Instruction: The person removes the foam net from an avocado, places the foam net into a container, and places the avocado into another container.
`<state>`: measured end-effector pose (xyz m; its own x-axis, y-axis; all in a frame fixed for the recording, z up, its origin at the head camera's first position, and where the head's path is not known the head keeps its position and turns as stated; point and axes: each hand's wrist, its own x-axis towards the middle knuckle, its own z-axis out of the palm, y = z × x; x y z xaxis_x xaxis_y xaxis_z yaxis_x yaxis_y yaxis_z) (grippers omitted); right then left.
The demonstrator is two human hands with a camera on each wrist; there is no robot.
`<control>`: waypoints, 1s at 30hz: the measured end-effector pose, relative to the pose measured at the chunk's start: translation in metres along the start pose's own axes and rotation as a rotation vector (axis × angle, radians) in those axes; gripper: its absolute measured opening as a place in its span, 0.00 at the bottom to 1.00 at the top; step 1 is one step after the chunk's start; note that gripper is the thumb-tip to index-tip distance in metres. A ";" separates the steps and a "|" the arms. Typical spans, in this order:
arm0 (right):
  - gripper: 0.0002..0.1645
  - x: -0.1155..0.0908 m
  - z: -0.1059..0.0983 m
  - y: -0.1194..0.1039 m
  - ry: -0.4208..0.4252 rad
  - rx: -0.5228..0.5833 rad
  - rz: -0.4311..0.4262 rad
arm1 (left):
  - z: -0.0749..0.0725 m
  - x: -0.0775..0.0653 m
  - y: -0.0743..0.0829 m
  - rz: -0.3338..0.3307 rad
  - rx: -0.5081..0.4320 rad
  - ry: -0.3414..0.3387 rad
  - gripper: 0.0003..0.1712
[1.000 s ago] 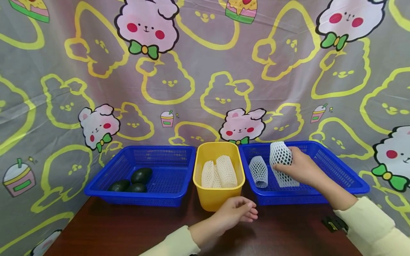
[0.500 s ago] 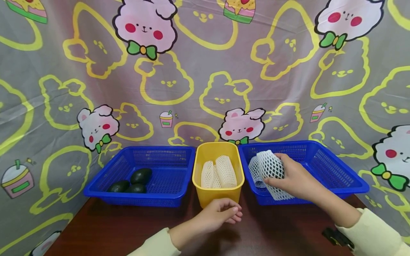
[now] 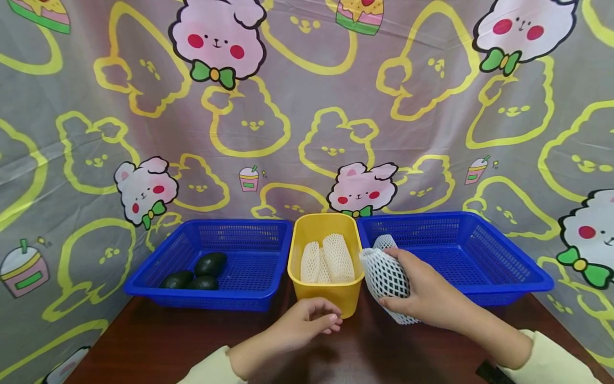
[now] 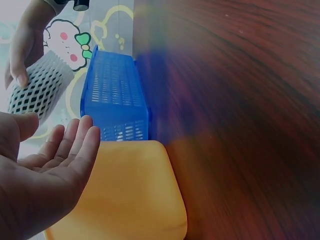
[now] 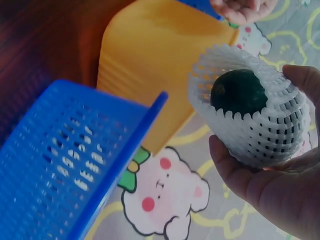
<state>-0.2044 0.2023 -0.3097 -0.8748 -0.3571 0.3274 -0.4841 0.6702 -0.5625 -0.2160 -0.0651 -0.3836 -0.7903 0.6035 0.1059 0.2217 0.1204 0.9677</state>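
Observation:
My right hand (image 3: 431, 296) grips an avocado (image 5: 237, 92) dressed in a white foam net sleeve (image 3: 386, 277). In the right wrist view the dark green fruit shows through the sleeve's open end. The netted fruit is in front of the right blue basket's near left corner, close beside the yellow bin (image 3: 326, 298). My left hand (image 3: 307, 322) hovers in front of that bin, fingers loosely bent and holding nothing; its palm (image 4: 50, 185) shows in the left wrist view. Cream foam net sleeves (image 3: 338, 258) lie inside the bin.
The left blue basket (image 3: 240, 300) holds several bare avocados (image 3: 211, 264). Another white net sleeve (image 3: 385, 241), partly hidden behind the held one, lies in the right blue basket (image 3: 484, 290). A patterned cloth (image 3: 297, 133) hangs behind the dark wooden table (image 3: 355, 357).
My right hand has carried the netted avocado left and down, out of the right basket and over its front edge. My left hand has drifted left.

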 end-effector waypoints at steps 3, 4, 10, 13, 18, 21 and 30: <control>0.48 -0.003 0.008 -0.003 -0.013 -0.010 -0.033 | -0.004 -0.005 -0.002 0.011 0.041 0.000 0.12; 0.48 -0.004 0.010 -0.003 -0.019 -0.014 -0.049 | -0.006 -0.007 -0.002 0.017 0.058 0.001 0.11; 0.46 -0.007 0.022 -0.005 -0.067 0.000 -0.103 | -0.016 -0.016 -0.006 0.038 0.159 0.019 0.09; 0.46 -0.009 0.027 -0.006 -0.088 0.006 -0.095 | -0.021 -0.020 -0.007 0.040 0.191 0.026 0.10; 0.48 -0.012 0.037 -0.007 -0.127 -0.005 -0.089 | -0.027 -0.026 -0.012 0.051 0.284 0.043 0.10; 0.49 -0.012 0.045 -0.007 -0.162 0.004 -0.111 | -0.029 -0.029 -0.016 0.063 0.319 0.049 0.10; 0.50 -0.009 0.070 -0.003 -0.214 -0.033 -0.269 | -0.036 -0.036 -0.017 0.079 0.317 0.061 0.10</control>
<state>-0.1958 0.1580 -0.3638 -0.7018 -0.6497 0.2924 -0.7001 0.5530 -0.4517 -0.2118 -0.1174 -0.3958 -0.7941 0.5736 0.2007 0.4429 0.3202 0.8374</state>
